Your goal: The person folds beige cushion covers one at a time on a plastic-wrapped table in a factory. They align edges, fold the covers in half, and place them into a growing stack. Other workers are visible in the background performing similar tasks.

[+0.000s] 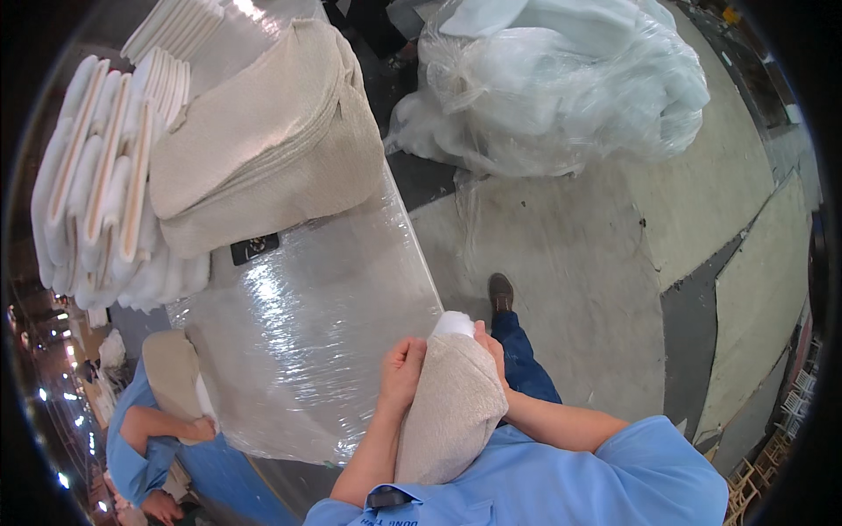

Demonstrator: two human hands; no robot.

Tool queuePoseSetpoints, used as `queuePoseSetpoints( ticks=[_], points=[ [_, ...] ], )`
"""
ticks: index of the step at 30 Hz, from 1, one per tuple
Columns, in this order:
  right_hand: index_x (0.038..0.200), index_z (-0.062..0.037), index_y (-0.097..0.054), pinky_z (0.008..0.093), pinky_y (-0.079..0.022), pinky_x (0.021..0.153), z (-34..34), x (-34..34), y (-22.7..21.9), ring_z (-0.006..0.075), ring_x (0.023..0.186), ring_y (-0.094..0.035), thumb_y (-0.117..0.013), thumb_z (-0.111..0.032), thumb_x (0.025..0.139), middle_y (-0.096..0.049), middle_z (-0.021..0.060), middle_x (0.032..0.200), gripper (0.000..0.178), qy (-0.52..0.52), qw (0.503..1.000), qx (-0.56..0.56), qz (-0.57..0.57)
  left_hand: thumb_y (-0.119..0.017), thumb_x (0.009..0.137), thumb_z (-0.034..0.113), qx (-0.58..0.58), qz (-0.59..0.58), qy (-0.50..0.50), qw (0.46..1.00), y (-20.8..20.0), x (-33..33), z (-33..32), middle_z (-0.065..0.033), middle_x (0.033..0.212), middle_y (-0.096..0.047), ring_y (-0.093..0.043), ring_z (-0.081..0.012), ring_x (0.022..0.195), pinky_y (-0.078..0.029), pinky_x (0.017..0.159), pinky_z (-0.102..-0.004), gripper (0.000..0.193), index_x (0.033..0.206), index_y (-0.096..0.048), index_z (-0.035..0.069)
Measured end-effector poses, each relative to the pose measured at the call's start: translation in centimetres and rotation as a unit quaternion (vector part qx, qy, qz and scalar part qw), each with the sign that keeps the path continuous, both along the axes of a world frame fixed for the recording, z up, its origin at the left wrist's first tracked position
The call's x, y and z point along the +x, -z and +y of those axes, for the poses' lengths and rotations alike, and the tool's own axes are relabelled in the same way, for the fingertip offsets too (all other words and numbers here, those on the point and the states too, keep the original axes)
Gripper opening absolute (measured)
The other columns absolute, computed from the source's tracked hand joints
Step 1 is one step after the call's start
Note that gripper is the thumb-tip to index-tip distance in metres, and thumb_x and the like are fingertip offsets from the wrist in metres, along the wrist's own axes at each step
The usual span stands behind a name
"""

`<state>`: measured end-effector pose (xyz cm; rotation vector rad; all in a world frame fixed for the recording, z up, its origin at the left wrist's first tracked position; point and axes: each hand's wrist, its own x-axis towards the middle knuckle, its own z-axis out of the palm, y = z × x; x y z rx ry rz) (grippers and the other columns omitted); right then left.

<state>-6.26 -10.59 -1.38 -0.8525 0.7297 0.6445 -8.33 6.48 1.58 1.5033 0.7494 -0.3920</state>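
Note:
A beige textured fabric cover [452,403] with a white padded insert [453,324] poking out of its far end rests against my body. My left hand [404,370] is closed on the cover's left edge near that opening. On the opposite edge my right hand [491,352] grips the cover, its fingers partly hidden behind the fabric. Ahead on the left, a stack of similar beige covers [263,131] lies on a table wrapped in shiny plastic film [351,289].
White padded inserts [96,175] are piled at the table's far left, a small black object [254,249] beside the covers. A large clear bag of white padding [561,88] lies on the floor. At lower left a co-worker's arm [158,425] holds another beige cover [173,373].

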Motion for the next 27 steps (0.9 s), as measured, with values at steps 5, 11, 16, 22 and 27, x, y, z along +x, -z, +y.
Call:
queuePoseSetpoints(
  ticks=[5,11,16,22,27],
  points=[
    [0.108,-0.0021,-0.068,0.0320,-0.057,0.076,0.9,-1.3,1.4,0.0144,0.082,-0.068,-0.040,-0.049,0.117,-0.072,0.0060,0.092,0.055,-0.031,0.993,-0.093,-0.062,-0.066,0.110,0.026,0.068,-0.055,0.012,0.996,0.4,1.2,-0.4,0.0082,0.076,-0.053,-0.045,-0.0051,0.074,-0.039,0.065,-0.0255,0.033,0.086,-0.064,0.004],
    [0.112,-0.0029,-0.067,0.0332,-0.056,0.078,1.8,-1.3,0.2,0.0133,0.088,-0.067,-0.045,-0.039,0.117,-0.071,0.0055,0.097,0.042,-0.086,0.964,-0.214,-0.134,-0.067,0.110,0.028,0.054,-0.075,0.003,0.996,0.8,3.0,-1.2,0.0081,0.074,-0.051,-0.043,-0.0043,0.073,-0.037,0.062,-0.0253,0.036,0.083,-0.060,0.005],
    [0.113,-0.0032,-0.066,0.0328,-0.056,0.078,1.5,-2.5,-0.3,0.0130,0.088,-0.066,-0.049,-0.034,0.115,-0.071,0.0046,0.097,0.036,-0.109,0.956,-0.235,-0.138,-0.066,0.110,0.027,0.063,-0.073,0.035,0.995,1.0,4.2,-1.3,0.0086,0.074,-0.050,-0.042,-0.0040,0.071,-0.036,0.061,-0.0250,0.037,0.081,-0.059,0.005],
    [0.113,-0.0036,-0.066,0.0324,-0.055,0.078,0.9,-4.3,-0.8,0.0126,0.088,-0.065,-0.054,-0.028,0.113,-0.070,0.0036,0.097,0.028,-0.141,0.950,-0.236,-0.151,-0.066,0.107,0.021,0.089,-0.052,0.059,0.993,0.1,5.9,-2.3,-0.0001,0.070,-0.050,-0.045,-0.0082,0.071,-0.041,0.063,-0.0295,0.032,0.084,-0.060,0.000],
    [0.114,-0.0039,-0.065,0.0320,-0.054,0.078,0.1,-4.5,0.7,0.0123,0.088,-0.064,-0.058,-0.024,0.111,-0.069,0.0027,0.097,0.021,-0.195,0.933,-0.232,-0.192,-0.065,0.107,0.025,0.050,-0.067,0.091,0.992,2.0,4.7,-1.2,-0.0029,0.069,-0.049,-0.045,-0.0099,0.069,-0.043,0.065,-0.0309,0.031,0.088,-0.064,0.000]
  ],
)
